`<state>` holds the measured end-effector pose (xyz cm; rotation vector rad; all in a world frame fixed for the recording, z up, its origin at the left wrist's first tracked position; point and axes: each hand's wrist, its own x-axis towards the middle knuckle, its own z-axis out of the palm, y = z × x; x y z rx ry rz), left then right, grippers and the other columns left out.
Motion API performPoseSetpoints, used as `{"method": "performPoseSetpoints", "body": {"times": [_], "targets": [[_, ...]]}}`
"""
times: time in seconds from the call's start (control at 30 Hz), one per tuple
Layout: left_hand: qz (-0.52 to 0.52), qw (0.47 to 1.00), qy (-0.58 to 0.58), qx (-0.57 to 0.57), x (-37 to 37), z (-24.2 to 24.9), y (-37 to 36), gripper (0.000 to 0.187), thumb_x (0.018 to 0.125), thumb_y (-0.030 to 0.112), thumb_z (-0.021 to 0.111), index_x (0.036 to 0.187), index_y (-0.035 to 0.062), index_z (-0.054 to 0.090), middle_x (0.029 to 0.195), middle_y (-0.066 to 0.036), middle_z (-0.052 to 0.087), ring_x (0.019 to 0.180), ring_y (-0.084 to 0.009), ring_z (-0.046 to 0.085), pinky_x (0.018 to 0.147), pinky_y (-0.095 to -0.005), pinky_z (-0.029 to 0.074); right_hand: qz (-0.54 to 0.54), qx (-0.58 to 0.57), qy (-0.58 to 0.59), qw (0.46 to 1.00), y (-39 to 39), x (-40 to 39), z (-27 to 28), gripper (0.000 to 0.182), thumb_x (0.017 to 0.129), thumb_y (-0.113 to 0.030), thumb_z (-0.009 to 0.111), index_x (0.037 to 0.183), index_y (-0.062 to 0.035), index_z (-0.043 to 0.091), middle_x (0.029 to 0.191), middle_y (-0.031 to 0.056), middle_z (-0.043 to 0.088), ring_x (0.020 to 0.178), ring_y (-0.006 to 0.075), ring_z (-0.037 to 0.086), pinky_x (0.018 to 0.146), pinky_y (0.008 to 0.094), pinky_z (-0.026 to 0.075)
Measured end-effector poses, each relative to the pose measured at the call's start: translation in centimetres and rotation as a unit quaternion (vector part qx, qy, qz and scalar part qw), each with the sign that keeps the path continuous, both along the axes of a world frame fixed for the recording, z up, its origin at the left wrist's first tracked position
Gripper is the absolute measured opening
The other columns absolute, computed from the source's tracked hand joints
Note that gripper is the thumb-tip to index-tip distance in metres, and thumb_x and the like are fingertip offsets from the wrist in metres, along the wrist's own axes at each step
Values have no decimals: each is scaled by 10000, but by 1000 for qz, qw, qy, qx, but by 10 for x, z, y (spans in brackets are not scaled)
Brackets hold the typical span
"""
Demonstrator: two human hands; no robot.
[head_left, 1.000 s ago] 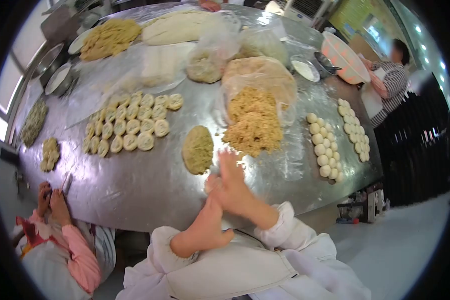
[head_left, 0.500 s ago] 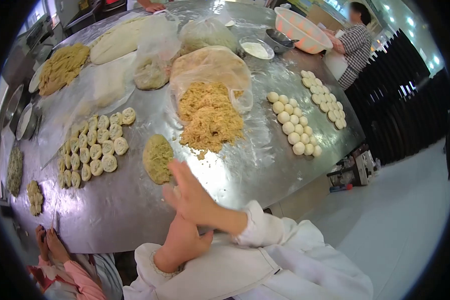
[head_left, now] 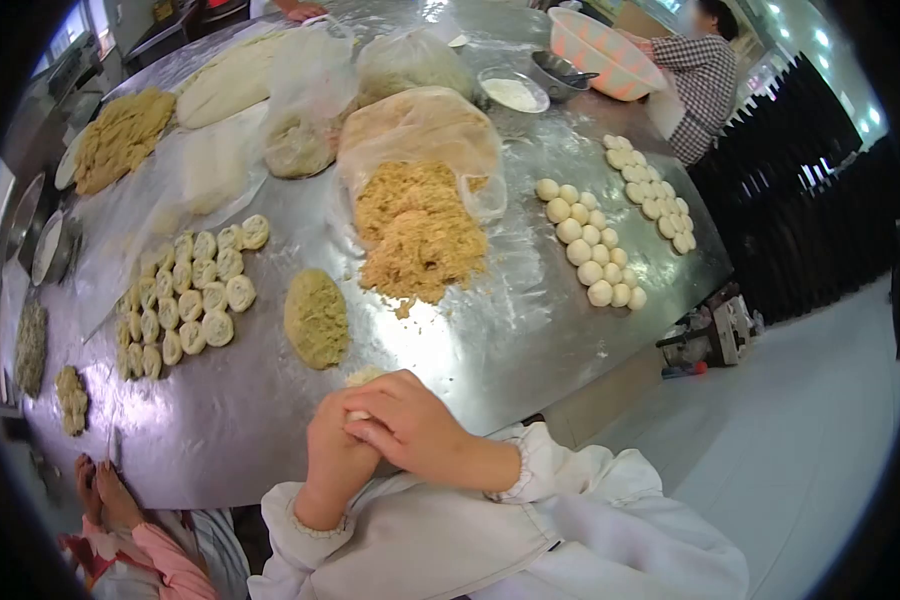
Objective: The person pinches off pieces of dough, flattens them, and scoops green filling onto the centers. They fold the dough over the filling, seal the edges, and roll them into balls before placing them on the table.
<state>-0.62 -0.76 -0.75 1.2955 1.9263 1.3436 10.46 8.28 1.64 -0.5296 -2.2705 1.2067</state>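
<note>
Near the table's front edge my left hand (head_left: 338, 447) and my right hand (head_left: 407, 412) are pressed together, fingers curled round a small pale dough piece (head_left: 357, 415). Only a bit of it shows between the thumbs. Just beyond the fingers a pale, crumbly-looking patch (head_left: 364, 376) shows, partly hidden by my right hand. A greenish-yellow dough lump (head_left: 316, 318) lies on the steel table (head_left: 240, 420) ahead of my hands. Behind it a heap of crumbly orange-yellow filling (head_left: 422, 235) spills from a clear plastic bag (head_left: 425, 125).
Spiral dough pieces (head_left: 190, 305) stand in rows at left. Round dough balls (head_left: 591, 250) and flatter ones (head_left: 650, 195) are at right. A co-worker (head_left: 705, 85) is by a large basin (head_left: 605, 60); another's hands (head_left: 110, 490) are at lower left.
My right hand has come down over my left, and the two have closed together round the dough. The co-worker at upper right has leaned toward the basin.
</note>
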Motion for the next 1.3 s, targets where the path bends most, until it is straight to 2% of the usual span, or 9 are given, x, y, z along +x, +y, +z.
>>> {"method": "performPoseSetpoints", "body": {"times": [0.13,0.47,0.53,0.7,0.9,1.0,1.1,1.2,1.3], "targets": [[-44,998,-37,-12,2,11,-3,253,700,40,692,949,54,646,894,-131,662,829,-284,635,749,-364,497,28,-68,-41,996,-3,9,5,201,827,-83,649,1026,-75,625,916,111,602,826,287,604,704,358,499],[-213,918,-212,-260,-7,7,-32,125,865,135,627,934,34,653,880,-111,681,802,-137,623,707,-290,489,-4,16,-69,997,9,14,-9,109,805,-21,651,894,-65,603,851,94,603,751,272,604,645,355,495],[-212,895,-305,-248,-9,7,-37,138,914,151,594,979,37,639,953,-93,679,863,-118,619,725,-293,497,-119,71,-53,989,32,11,-15,124,801,-10,653,906,-63,613,876,91,621,774,269,616,664,347,504],[40,815,-577,-40,-12,32,-32,273,988,322,496,951,66,583,955,-91,613,897,-205,609,723,-336,512,-44,128,-8,991,21,-8,-23,231,795,44,632,1009,-43,621,1004,122,625,913,300,621,764,361,524],[-50,700,-700,133,-28,2,-39,558,985,540,301,663,107,442,727,-44,475,699,-218,555,569,-344,473,34,193,-103,975,5,-20,-65,349,881,-96,573,1209,19,542,1195,208,574,1148,387,530,994,433,427],[21,713,-689,127,-30,0,-34,584,979,567,275,612,124,379,702,-35,440,637,-218,517,513,-346,445,53,136,-98,984,13,-12,-60,385,907,-127,526,1257,33,513,1276,231,528,1202,398,494,1018,426,401],[87,753,-643,104,-35,5,-31,581,969,590,269,618,136,360,685,-24,418,663,-214,518,557,-348,454,19,36,-45,998,4,-9,-25,418,899,-128,542,1281,31,481,1276,231,517,1195,390,493,1010,410,397],[107,717,-662,191,-38,-9,-25,599,962,609,260,700,117,479,815,-56,536,813,-230,556,735,-388,479,67,9,2,998,-7,-18,6,464,886,-136,580,1299,21,439,1243,220,512,1132,372,510,966,395,413],[147,678,-694,193,-28,26,-13,656,957,622,239,985,67,588,1132,-116,582,1110,-257,509,970,-422,402,75,5,9,997,-19,-34,6,450,879,-162,623,1260,-10,439,1190,189,509,1033,317,532,874,380,444]]}}
